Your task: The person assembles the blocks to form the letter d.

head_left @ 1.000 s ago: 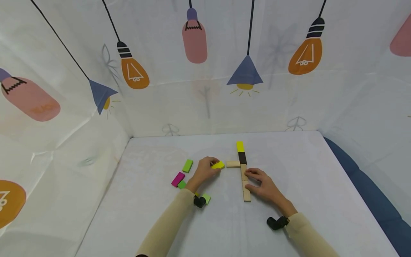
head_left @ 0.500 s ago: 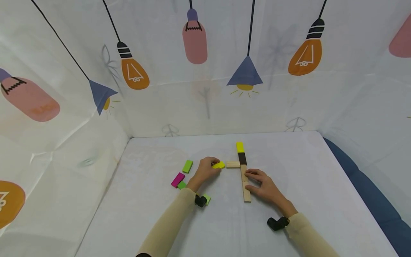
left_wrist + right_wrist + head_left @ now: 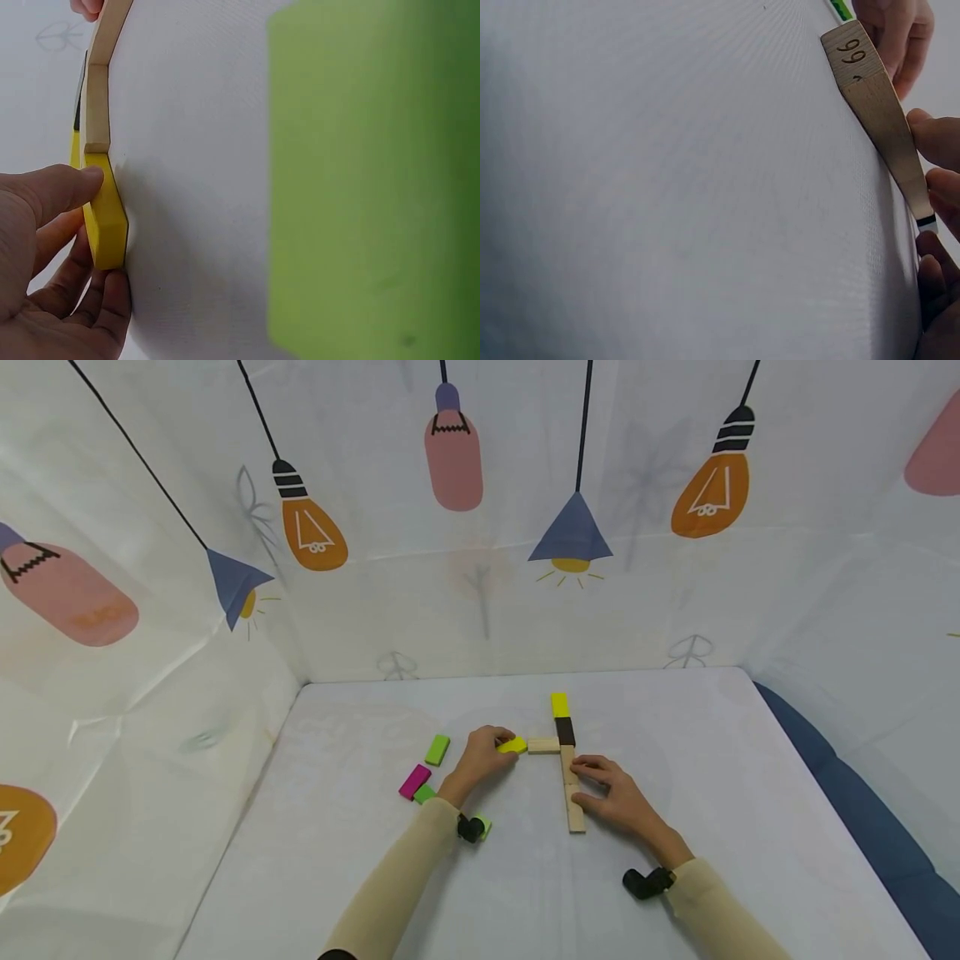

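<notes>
In the head view, my left hand (image 3: 483, 758) pinches a yellow wooden block (image 3: 513, 745) low over the table. That block's right end meets the left end of a plain wooden block (image 3: 543, 746) lying crosswise. The left wrist view shows the thumb on top of the yellow block (image 3: 107, 217), end to end with the plain one. My right hand (image 3: 618, 793) touches the right side of two plain wooden blocks (image 3: 575, 814) laid in a line, thumb and fingertips apart. Beyond them in the same line lie a dark block (image 3: 565, 732) and another yellow block (image 3: 559, 704).
Left of my left hand lie a green block (image 3: 437, 749), a magenta block (image 3: 415, 782) and a second green block (image 3: 424, 794) against it. A light green block (image 3: 487, 827) is partly hidden behind the left wrist camera (image 3: 471, 828). Everything lies on a white-covered table (image 3: 360, 710).
My left hand has slid the yellow block slightly right, and the small gap to the crosswise plain block has closed. The right hand has stayed in place against the line of blocks.
</notes>
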Demonstrator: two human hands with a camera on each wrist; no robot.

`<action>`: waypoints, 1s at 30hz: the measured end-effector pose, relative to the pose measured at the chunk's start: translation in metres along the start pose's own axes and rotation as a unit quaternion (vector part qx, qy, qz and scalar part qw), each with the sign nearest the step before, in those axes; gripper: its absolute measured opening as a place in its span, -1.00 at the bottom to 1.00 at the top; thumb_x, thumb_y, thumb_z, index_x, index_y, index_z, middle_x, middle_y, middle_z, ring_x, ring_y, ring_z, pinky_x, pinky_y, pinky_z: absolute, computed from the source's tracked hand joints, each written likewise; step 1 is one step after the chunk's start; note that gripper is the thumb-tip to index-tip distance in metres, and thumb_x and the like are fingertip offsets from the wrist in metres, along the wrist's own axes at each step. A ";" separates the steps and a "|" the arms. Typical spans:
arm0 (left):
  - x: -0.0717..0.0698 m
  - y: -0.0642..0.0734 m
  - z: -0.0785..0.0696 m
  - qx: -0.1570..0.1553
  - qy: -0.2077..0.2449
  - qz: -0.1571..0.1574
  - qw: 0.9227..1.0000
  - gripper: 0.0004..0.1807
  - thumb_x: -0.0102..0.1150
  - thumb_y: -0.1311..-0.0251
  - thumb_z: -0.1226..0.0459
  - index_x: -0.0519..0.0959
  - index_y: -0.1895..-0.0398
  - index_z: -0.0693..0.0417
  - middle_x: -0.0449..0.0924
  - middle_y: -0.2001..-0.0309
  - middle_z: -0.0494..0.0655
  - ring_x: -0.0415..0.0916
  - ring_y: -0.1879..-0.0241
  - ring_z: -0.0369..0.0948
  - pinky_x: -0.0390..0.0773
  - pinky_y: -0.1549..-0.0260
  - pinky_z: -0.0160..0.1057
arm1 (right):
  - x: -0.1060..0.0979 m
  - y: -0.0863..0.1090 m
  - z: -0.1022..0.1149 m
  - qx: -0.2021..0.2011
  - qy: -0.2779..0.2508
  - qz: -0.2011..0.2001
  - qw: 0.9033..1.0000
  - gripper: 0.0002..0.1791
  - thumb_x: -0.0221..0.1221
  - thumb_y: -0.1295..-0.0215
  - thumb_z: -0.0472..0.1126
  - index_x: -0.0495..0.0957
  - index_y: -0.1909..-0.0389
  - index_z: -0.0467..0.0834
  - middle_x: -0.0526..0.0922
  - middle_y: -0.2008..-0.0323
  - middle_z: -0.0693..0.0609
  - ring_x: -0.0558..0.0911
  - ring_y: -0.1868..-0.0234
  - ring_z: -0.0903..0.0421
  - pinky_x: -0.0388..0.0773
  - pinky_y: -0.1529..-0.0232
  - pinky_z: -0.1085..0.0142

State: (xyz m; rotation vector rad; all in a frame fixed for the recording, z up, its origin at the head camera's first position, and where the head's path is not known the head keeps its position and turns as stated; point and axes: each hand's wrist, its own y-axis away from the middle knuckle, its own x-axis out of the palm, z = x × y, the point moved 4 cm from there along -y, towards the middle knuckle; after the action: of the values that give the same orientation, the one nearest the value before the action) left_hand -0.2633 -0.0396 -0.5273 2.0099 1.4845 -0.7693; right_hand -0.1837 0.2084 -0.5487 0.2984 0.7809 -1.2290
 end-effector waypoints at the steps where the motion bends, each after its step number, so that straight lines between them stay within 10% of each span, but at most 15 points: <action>1: 0.000 0.000 0.000 -0.001 0.000 0.000 1.000 -0.64 0.41 -0.24 0.29 0.68 -0.09 0.18 0.67 0.01 0.05 0.58 0.04 -0.10 0.61 -0.08 -0.11 | 0.000 0.000 0.000 -0.001 0.000 -0.001 1.000 -0.45 0.43 -0.26 -0.11 0.63 -0.24 -0.23 0.56 -0.28 -0.16 0.48 -0.35 -0.26 0.45 -0.30 -0.24; 30: -0.016 0.011 0.001 0.038 -0.013 0.001 0.999 -0.47 0.44 -0.22 0.16 0.61 -0.24 0.11 0.58 -0.21 0.08 0.52 -0.17 0.00 0.55 -0.21 0.00 | 0.001 0.001 0.001 0.005 0.009 -0.004 1.000 -0.45 0.43 -0.26 -0.11 0.63 -0.24 -0.22 0.56 -0.28 -0.15 0.49 -0.35 -0.25 0.46 -0.29 -0.23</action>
State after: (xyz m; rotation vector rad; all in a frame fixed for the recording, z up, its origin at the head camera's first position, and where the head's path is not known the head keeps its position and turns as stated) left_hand -0.2565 -0.0542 -0.5155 2.0481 1.4579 -0.8592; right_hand -0.1826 0.2076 -0.5486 0.3146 0.7922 -1.2392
